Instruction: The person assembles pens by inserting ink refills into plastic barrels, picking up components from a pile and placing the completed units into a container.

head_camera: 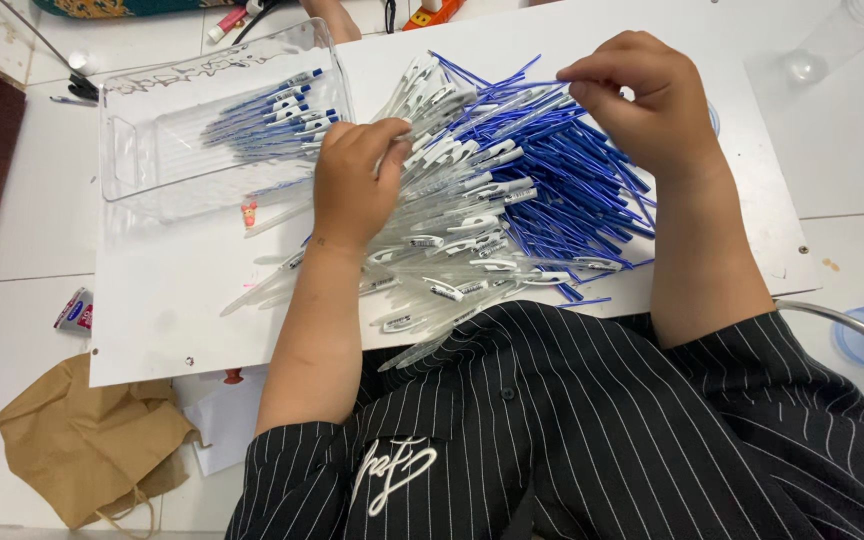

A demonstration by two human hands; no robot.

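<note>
Pen barrels (442, 250), clear plastic with white clips, lie in a loose heap on the white board (152, 310), fanned against a second heap of blue ink refills (572, 190) to the right of them. Both kinds are judged light, slender and stiff along their length, though the refills look thin enough to bend or kink if pinched at mid-span. The barrels have smooth, probably slippery walls; the clip end offers the surest hold. The left hand (352, 180) rests on the barrel heap with fingers curled around one barrel near its clip end, the grip closed on it. The right hand (642, 95) hovers over the far edge of the refill heap, thumb and fingers pinched together on what appears to be a single refill, though the contact point is partly hidden by the fingers. A clear plastic tray (132, 150) stands at the far left corner of the board, just beside the left hand, and holds a small row of assembled blue pens (272, 120) lying parallel. A brown paper bag (82, 440) lies on the tiled floor, well apart from the work.
</note>
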